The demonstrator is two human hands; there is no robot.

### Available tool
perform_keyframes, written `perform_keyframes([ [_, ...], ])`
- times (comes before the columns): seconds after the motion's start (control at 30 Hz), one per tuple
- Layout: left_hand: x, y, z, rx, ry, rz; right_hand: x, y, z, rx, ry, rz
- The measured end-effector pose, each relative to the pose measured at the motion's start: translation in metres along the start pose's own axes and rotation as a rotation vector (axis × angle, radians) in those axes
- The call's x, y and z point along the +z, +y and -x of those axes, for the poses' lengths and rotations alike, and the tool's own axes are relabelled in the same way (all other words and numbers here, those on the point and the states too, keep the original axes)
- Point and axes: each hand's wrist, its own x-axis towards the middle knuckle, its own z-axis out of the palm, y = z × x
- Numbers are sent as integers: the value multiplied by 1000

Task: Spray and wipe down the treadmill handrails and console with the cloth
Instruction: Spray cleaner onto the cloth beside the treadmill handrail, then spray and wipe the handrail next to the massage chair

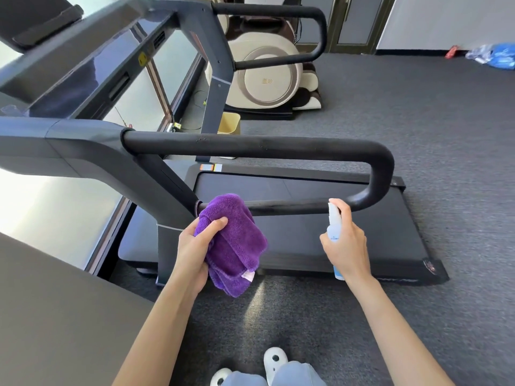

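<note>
I stand beside a dark treadmill whose near black looped handrail (250, 146) runs left to right in front of me. My left hand (195, 246) grips a folded purple cloth (234, 240), held against the left end of the handrail's lower bar (292, 206). My right hand (348, 243) grips a small white and blue spray bottle (333, 227) upright, its nozzle just under the lower bar near the bend. The far handrail (278, 9) and the console (83, 65) lie at the upper left.
The treadmill belt (306, 235) lies below the handrail on grey carpet (418, 121). A cream massage chair (267, 73) and a small yellow bin (230, 123) stand beyond. A grey surface (55, 316) fills the lower left. Windows run along the left.
</note>
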Motion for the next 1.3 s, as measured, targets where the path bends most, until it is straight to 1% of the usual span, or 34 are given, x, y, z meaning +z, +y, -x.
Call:
perform_keyframes([
  [0.2, 13, -6, 5, 0, -17, 6, -5, 10, -4, 8, 104, -25],
  [0.37, 20, -9, 13, 2, -16, 20, -15, 13, -3, 33, 40, -43],
  [0.5, 23, -13, 18, 22, 12, 25, -22, 9, 3, -6, 5, -66],
  [0.53, 24, -14, 19, 50, 43, 6, -22, 5, 4, -40, -8, -66],
  [0.6, 23, -15, 21, 177, 124, -149, -22, -7, 6, -153, -27, -53],
  [0.67, 21, -13, 24, 307, 156, -302, -22, -20, 7, -250, -53, -45],
  [0.7, 20, -11, 26, 341, 162, -329, -21, -25, 7, -279, -71, -48],
  [0.8, 16, -3, 33, 382, 212, -303, -21, -41, 6, -328, -130, -71],
  [0.9, 12, 11, 39, 433, 273, -178, -23, -50, 5, -367, -188, -138],
  [1.0, 11, 38, 42, 568, 340, -160, -27, -56, 4, -301, -219, -217],
  [1.13, 17, 95, 25, 832, 525, -368, -31, -66, 1, -290, -223, -248],
  [1.2, 21, 123, 10, 919, 595, -520, -32, -73, 0, -314, -216, -260],
  [1.23, 23, 133, 1, 936, 615, -624, -32, -76, -1, -312, -206, -271],
  [1.3, 27, 142, -17, 881, 591, -773, -31, -82, -2, -289, -188, -294],
])
